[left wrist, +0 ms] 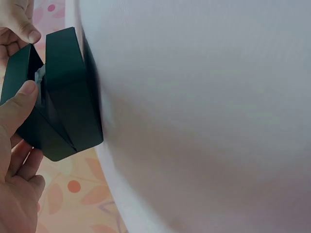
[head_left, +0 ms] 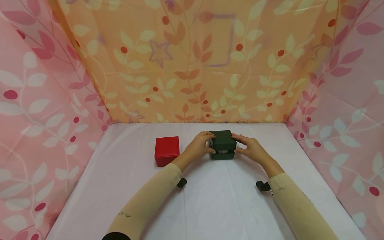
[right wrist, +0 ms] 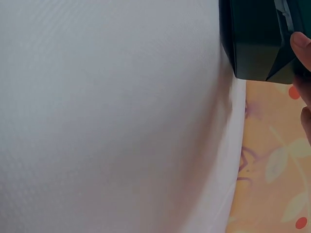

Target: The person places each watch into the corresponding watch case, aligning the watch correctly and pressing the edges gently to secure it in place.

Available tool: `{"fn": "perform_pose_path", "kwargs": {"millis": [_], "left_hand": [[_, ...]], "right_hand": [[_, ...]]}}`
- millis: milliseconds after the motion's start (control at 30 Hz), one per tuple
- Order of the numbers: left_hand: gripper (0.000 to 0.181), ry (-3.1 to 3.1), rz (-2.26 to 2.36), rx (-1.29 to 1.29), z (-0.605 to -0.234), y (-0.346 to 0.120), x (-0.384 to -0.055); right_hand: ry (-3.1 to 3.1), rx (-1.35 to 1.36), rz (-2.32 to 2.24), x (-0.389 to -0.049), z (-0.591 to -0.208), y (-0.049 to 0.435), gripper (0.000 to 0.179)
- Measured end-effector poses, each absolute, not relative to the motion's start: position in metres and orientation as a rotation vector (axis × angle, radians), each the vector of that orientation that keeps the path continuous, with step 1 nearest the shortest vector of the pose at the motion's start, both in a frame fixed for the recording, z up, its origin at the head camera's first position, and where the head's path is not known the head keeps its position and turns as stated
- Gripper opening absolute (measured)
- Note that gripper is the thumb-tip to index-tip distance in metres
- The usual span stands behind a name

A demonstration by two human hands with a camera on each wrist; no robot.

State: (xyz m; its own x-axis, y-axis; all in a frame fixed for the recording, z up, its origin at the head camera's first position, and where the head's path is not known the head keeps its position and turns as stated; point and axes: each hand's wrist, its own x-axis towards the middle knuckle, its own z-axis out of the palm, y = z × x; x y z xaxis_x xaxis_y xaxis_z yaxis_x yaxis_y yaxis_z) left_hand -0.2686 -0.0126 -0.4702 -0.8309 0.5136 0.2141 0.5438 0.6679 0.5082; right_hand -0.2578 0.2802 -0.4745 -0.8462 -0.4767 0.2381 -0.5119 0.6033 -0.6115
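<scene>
A dark green hinged box stands on the white cloth toward the back, its lid partly raised and the gap facing me. Something pale grey shows inside that gap; its kind is hard to make out. My left hand holds the lid's left side, thumb at the front edge and fingers behind. On the opposite side, my right hand grips the lid the same way, its thumb at the gap. A red box, lid down, sits left of the green one, beside my left wrist.
White cloth covers the table. Orange leaf-patterned fabric rises behind its back edge, and pink patterned fabric borders the left side, with more on the right. A small black device is worn at the right wrist.
</scene>
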Motion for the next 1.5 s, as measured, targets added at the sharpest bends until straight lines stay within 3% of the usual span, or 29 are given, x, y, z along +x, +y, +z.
{"fn": "perform_pose_path", "kwargs": {"millis": [200,467,1500], "left_hand": [[0.07,-2.814,-0.97,-0.882,-0.473,-0.013,-0.266],[0.08,-2.789,-1.248,-0.655,-0.487,-0.012,-0.263],[0.068,-2.884,-1.31,-0.514,-0.478,-0.004,-0.243]], "right_hand": [[-2.854,0.773,1.106,-0.257,-0.477,0.278,0.076],[-2.879,0.693,1.149,-0.255,-0.48,0.276,0.074],[-2.848,0.712,1.074,-0.245,-0.482,0.275,0.065]]}}
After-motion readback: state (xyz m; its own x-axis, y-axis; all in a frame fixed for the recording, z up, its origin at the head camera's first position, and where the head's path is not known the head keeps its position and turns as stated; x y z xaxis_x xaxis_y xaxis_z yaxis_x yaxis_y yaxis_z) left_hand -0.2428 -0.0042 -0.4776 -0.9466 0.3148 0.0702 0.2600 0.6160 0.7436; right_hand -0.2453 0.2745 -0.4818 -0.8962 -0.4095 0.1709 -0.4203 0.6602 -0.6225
